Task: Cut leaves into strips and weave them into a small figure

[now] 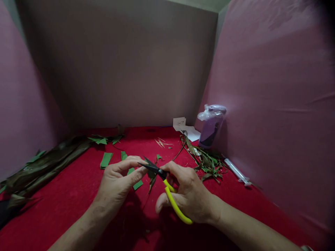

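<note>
Scissors with yellow handles and dark blades [151, 168] are in my right hand [187, 186], the blades slightly apart and pointing left. My left hand [120, 177] is closed in a pinch, thumb against fingers, right at the blade tips. A small piece of green leaf [151, 174] shows by its fingertips, partly hidden behind the blades. Under and behind the left hand, cut green leaf strips lie on the red cloth, one [106, 160] to its left and another [137, 184] below the fingers.
Toothpicks [162, 143] lie in a loose pile farther back. To the right are a heap of dry and green leaves [209, 164], a syringe [237, 172], a purple bottle [211, 129] and white paper [191, 133]. Long brownish leaves [49, 164] lie along the left.
</note>
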### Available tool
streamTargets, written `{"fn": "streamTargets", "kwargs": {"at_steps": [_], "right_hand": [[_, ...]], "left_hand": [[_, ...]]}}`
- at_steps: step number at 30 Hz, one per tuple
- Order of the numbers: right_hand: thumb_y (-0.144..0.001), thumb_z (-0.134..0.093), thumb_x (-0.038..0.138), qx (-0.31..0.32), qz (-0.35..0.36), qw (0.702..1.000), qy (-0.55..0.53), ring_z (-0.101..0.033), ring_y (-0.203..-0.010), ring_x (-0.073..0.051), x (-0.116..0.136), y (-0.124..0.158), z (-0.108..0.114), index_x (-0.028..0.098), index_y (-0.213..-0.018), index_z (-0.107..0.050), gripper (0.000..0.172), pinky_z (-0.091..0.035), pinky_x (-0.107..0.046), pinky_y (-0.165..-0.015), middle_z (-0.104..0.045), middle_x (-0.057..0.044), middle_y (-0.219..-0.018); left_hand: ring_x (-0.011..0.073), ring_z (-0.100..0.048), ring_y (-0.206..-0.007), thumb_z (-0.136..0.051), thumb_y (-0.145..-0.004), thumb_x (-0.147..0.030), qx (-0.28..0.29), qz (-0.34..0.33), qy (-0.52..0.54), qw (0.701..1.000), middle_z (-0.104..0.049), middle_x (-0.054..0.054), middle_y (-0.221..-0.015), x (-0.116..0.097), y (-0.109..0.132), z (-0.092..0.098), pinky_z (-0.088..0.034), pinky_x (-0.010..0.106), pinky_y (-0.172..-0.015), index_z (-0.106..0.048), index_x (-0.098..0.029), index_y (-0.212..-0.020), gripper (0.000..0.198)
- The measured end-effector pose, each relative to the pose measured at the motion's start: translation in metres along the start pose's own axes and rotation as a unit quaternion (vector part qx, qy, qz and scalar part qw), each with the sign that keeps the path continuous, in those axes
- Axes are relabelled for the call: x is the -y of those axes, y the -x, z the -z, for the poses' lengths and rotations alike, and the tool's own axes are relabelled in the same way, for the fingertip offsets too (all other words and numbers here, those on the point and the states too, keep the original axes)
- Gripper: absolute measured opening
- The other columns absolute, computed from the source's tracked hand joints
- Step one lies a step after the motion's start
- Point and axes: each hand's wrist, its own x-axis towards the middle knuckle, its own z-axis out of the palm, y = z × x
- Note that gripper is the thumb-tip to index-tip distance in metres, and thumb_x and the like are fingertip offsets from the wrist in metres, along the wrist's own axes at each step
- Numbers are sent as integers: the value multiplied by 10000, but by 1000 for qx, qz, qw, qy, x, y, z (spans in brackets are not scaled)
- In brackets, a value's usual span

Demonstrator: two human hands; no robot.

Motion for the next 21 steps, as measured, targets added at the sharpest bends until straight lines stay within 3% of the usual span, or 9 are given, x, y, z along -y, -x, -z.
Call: {"fn": "streamTargets", "kwargs": {"at_steps": [21], "right_hand": [[-625,-674,588,35,3,999,-12,-362,-501,-85,-5,0,2,170,-903,-533,522,-286,-211,-475,-417,60,-588]], "left_hand": [[166,-594,-787,-711,-629,-154,17,-5,6,1000,-670,17,-750,1,0,3,-477,253,-734,-729,-213,-672,76]]}}
